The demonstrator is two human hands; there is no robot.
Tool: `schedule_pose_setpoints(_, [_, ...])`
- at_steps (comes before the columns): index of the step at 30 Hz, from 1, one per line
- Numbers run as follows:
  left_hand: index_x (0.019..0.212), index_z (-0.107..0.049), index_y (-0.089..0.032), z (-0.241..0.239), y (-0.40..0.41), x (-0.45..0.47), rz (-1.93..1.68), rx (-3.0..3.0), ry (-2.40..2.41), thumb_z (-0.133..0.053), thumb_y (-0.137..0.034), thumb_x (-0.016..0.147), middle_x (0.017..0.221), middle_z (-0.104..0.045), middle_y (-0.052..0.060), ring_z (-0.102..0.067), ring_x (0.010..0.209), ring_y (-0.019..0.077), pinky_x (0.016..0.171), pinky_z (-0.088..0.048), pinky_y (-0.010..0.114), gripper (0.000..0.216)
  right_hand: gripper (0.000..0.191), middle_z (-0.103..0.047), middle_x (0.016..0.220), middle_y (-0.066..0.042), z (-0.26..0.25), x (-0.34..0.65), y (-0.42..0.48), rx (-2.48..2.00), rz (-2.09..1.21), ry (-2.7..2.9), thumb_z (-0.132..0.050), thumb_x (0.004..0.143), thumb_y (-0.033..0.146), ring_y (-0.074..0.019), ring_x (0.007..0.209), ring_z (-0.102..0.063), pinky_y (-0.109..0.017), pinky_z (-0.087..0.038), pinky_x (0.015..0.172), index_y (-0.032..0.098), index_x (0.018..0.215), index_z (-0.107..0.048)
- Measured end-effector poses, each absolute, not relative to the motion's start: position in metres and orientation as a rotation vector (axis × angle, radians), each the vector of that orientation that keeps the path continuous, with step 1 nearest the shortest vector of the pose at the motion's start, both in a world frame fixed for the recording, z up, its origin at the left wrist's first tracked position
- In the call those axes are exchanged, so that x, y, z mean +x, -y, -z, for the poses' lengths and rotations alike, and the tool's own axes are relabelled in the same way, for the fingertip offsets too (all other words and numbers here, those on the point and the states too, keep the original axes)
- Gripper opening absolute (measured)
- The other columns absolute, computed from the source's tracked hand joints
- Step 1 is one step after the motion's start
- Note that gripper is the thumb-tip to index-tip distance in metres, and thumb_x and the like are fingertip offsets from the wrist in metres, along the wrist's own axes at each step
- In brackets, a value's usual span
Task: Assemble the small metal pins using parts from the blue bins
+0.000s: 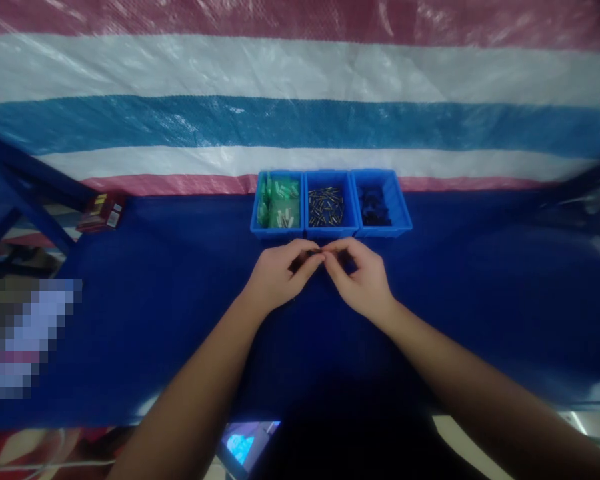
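My left hand (pixel 283 272) and my right hand (pixel 361 275) meet fingertip to fingertip just in front of the blue bins. Both are closed in a pinch, and whatever lies between the fingertips is too small and hidden to name. Behind them stand three bins side by side. The left bin (pixel 279 233) holds small pale, silvery pieces on green material. In the middle bin (pixel 331 233) lie many thin metal pins (pixel 326 205). Small dark pieces (pixel 374 207) sit in the right bin (pixel 401 203); their kind is unclear.
A dark blue table surface (pixel 155 300) spreads beneath my hands. A red box (pixel 101 212) stands at the back left, beside a blue metal frame (pixel 27 190). Striped plastic sheeting (pixel 300 123) hangs behind the bins. At the lower left, a patch is blurred into blocks.
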State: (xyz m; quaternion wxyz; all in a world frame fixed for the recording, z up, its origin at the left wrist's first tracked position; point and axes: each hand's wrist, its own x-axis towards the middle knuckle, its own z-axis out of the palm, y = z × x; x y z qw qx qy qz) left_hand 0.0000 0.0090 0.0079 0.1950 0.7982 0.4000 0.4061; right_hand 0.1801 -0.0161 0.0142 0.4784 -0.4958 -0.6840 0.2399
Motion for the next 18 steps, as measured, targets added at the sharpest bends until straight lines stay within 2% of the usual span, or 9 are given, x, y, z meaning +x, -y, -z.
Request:
schedule_pose_setpoints(6, [0.107, -0.071, -0.019, -0.0074, -0.0067, 0.0029, -1.194, 2.209, -1.067, -0.066, -0.027, 0.094, 0.069, -0.069, -0.004, -0.064, 0.059, 0.0079, 0.062, -0.051, 0.018, 0.017, 0.009, -0.071, 0.081, -0.003, -0.0152, 0.1817, 0.0185, -1.216, -0.447, 1.678, -0.064, 0.094, 0.025, -0.0161, 0.072, -0.065, -0.03, -0.051, 0.063, 0.021, 0.09, -0.07])
schedule_pose_setpoints(12, [0.108, -0.071, -0.021, -0.0044, -0.0078, 0.003, -1.163, 2.261, -1.092, -0.069, -0.023, 0.091, 0.067, -0.066, -0.006, -0.062, 0.058, 0.0072, 0.061, -0.049, 0.017, 0.018, 0.019, -0.068, 0.072, -0.002, -0.0156, 0.1804, 0.0163, -1.256, -0.604, 1.632, -0.065, 0.094, 0.029, -0.014, 0.064, -0.062, -0.028, -0.049, 0.06, 0.019, 0.078, -0.069])
schedule_pose_setpoints(18, [0.109, -0.071, -0.02, -0.0053, -0.0109, 0.0015, -1.155, 2.285, -1.105, -0.061, -0.023, 0.097, 0.084, -0.074, 0.0, -0.069, 0.071, 0.01, 0.073, -0.053, 0.02, 0.016, 0.012, -0.072, 0.081, -0.002, -0.0137, 0.1782, 0.0154, -1.248, -0.68, 1.528, -0.069, 0.091, 0.031, -0.0147, 0.071, -0.066, -0.028, -0.053, 0.065, 0.02, 0.088, -0.072])
